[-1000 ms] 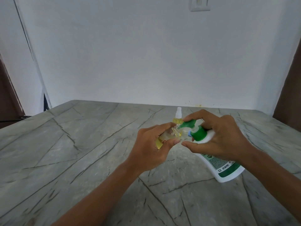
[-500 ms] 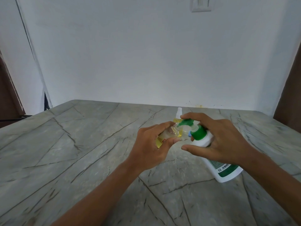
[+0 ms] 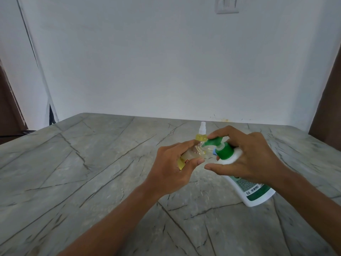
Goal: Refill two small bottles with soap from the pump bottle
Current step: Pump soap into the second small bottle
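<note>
- Two grips, both bare hands, are meeting over a grey, dark-veined stone tabletop (image 3: 92, 172), with their fingertips nearly touching.
- Left grip (image 3: 171, 169) is curling round a small clear plastic bottle (image 3: 188, 154), thumb beneath and fingers over the top. It is holding the bottle off the tabletop and tilting it onto its side.
- That clear bottle's bottom end, carrying a yellow band with a red mark, is pointing left, and its neck is pointing right.
- Right grip (image 3: 254, 159) is wrapping the shoulder of a white plastic pump bottle (image 3: 252, 189) that is bearing a green label. The forefinger is lying on the green pump head (image 3: 215, 142), the thumb is stretching out below the neck, and the other fingers are curving round behind.
- The pump bottle is leaning away and to the left, with its base down by the tabletop at near right. I cannot tell whether the base is touching.
- The green spout is pointing left, its tip sitting right at the clear bottle's neck. I cannot tell whether soap is flowing.
- A small bottle of yellow liquid with a white spray top (image 3: 201, 134) is standing upright on the tabletop just behind the grips, partly hidden by them.
- A small blue thing (image 3: 214, 152) is showing between the clear bottle and the green collar, too little of it to identify.
- A white wall (image 3: 147, 61) is rising behind, carrying a white switch plate (image 3: 227, 5).
</note>
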